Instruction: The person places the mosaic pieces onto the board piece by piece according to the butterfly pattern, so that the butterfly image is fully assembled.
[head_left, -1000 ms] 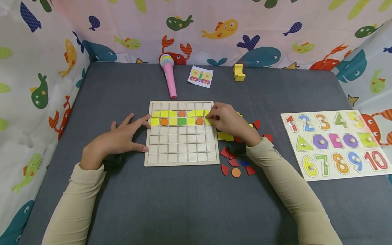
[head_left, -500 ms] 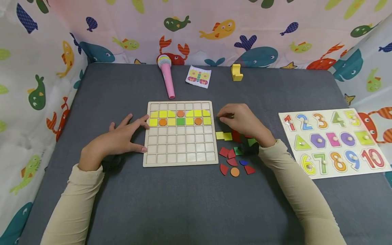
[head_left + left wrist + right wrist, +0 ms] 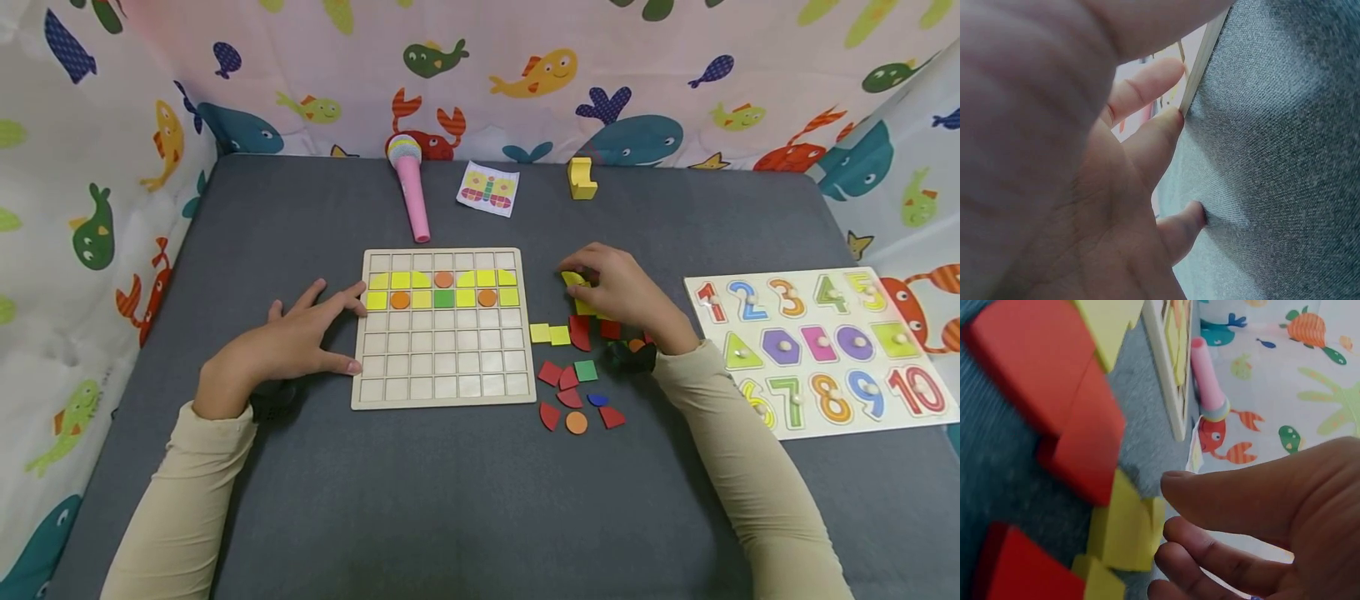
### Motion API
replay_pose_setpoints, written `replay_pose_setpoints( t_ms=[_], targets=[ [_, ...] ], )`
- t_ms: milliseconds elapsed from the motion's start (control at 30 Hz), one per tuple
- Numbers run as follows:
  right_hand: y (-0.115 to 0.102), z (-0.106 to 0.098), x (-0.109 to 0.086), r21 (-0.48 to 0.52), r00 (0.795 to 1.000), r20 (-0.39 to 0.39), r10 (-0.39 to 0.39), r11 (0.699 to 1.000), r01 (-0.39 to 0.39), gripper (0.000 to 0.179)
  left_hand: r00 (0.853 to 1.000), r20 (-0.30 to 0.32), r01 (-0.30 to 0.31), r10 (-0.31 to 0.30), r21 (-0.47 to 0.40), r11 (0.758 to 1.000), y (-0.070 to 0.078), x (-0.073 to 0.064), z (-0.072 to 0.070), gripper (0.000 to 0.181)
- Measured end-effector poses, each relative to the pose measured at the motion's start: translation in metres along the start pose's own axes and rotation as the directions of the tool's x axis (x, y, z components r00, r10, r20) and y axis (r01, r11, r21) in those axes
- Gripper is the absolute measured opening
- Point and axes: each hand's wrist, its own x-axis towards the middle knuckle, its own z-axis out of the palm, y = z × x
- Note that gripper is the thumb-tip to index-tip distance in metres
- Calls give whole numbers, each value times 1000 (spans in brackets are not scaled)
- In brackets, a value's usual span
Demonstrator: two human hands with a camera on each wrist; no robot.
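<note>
The wooden grid board (image 3: 446, 367) lies flat, its second and third rows filled with yellow tiles (image 3: 465, 298), orange discs (image 3: 401, 300) and one green square (image 3: 444, 298). My left hand (image 3: 288, 342) is spread along its left side, with thumb and fingertips against the edge; the left wrist view shows fingertips at the board's rim (image 3: 1194, 78). Right of the board, my right hand (image 3: 622, 287) is over a group of loose yellow pieces (image 3: 574, 278). In the right wrist view, the thumb (image 3: 1210, 500) and fingers stand apart beside yellow pieces (image 3: 1125, 528), with nothing between them.
Loose red pieces (image 3: 550, 372), a green square (image 3: 585, 371), an orange disc (image 3: 577, 422) and a blue piece (image 3: 597, 400) lie right of the board. Behind are a pink microphone (image 3: 413, 196), a pattern card (image 3: 487, 190) and a yellow block (image 3: 582, 179). A number puzzle (image 3: 817, 367) lies far right.
My right hand has left the board's upper right corner, where a yellow piece now sits, and moved right to the loose yellow pieces. My left hand has stayed at the board's edge.
</note>
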Motion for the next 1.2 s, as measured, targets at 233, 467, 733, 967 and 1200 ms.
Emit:
replay_pose_setpoints(
  t_ms=[233,467,733,967,1200],
  targets=[
    [4,0,4,-45,999,39,22,999,-21,34,1000,5,4,-4,3,1000,-1,0,0,104],
    [4,2,12,-52,998,50,35,998,-32,28,1000,11,11,-11,10,1000,-1,1,0,101],
    [0,3,17,-24,1000,14,-11,1000,11,11,999,31,35,-35,18,999,5,-1,-3,100],
    [-16,4,24,31,999,-17,-42,999,42,7,999,37,32,-34,42,999,4,0,-2,95],
    [-46,15,35,97,993,2,-116,989,115,20,1000,15,20,-20,5,1000,2,-2,-2,101]
  ],
)
